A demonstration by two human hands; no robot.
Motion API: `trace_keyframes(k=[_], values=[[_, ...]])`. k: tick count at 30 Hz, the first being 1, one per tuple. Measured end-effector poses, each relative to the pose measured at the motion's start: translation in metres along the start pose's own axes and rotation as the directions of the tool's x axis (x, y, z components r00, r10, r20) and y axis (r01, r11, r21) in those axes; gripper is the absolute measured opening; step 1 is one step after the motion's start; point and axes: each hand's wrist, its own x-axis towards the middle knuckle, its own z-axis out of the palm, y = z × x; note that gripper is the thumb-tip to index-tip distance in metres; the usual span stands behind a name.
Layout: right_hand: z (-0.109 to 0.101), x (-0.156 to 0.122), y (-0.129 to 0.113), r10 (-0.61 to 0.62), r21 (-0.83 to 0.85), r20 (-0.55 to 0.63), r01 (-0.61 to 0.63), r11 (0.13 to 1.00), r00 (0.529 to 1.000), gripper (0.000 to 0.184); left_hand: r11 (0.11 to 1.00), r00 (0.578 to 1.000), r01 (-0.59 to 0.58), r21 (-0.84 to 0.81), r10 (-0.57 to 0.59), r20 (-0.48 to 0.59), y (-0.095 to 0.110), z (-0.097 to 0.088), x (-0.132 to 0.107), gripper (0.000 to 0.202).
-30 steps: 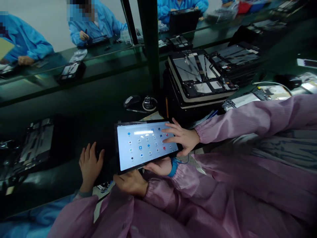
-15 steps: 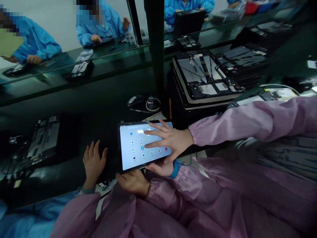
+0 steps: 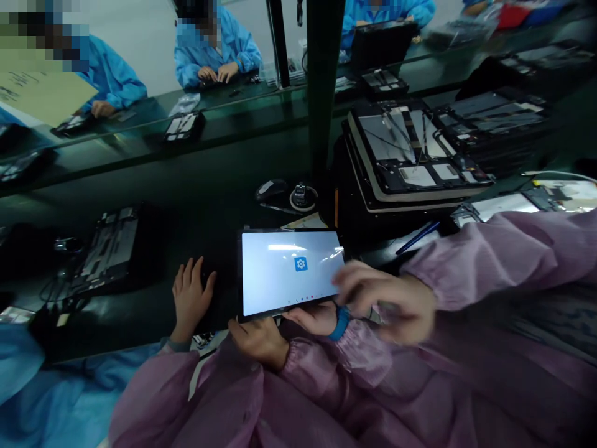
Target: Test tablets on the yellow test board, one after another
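A tablet with a lit white screen tilts up in front of me and shows a blue gear icon. Under its lower left corner, my right hand grips the edge. My left hand lies flat on the dark table, fingers spread, left of the tablet. A co-worker in pink sleeves holds the tablet's lower edge with a hand wearing a blue wristband. The co-worker's other hand, blurred by motion, is by the tablet's right edge.
Stacked opened device shells stand at the back right. A computer mouse and a coiled cable lie behind the tablet. A blue pen is at right. An opened device sits at left. Across the bench, people in blue work.
The co-worker's spread hand has moved right, off the screen. The display went from a grid of app icons to one gear icon. The view shifted, while my hands stayed in place.
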Motion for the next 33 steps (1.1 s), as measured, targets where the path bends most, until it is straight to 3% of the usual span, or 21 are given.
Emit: trace_keyframes(k=[3, 6, 11, 19, 33], values=[[0.018, 0.001, -0.029, 0.063, 0.29, 0.101, -0.09, 0.953, 0.993, 0.035, 1.0, 1.0, 0.002, 0.0, -0.002, -0.002, -0.001, 0.001, 0.0, 0.062], [0.025, -0.004, -0.03, 0.079, 0.417, 0.165, -0.142, 0.898, 0.983, 0.016, 1.0, 1.0, 0.0, -0.005, 0.0, 0.001, -0.001, 0.001, 0.0, 0.062], [0.029, -0.012, -0.028, 0.034, 0.444, 0.266, -0.154, 0.883, 0.963, 0.009, 1.0, 1.0, -0.007, -0.016, 0.007, -0.009, -0.002, 0.002, 0.0, 0.061], [0.031, -0.012, -0.03, 0.011, 0.44, 0.318, -0.158, 0.884, 0.948, 0.005, 0.999, 1.0, -0.015, -0.033, 0.015, -0.018, -0.001, 0.002, -0.001, 0.061], [0.027, -0.007, -0.028, 0.027, 0.401, 0.334, -0.168, 0.9, 0.942, 0.009, 0.999, 1.0, -0.018, -0.046, 0.017, -0.015, -0.002, 0.002, -0.003, 0.06]])
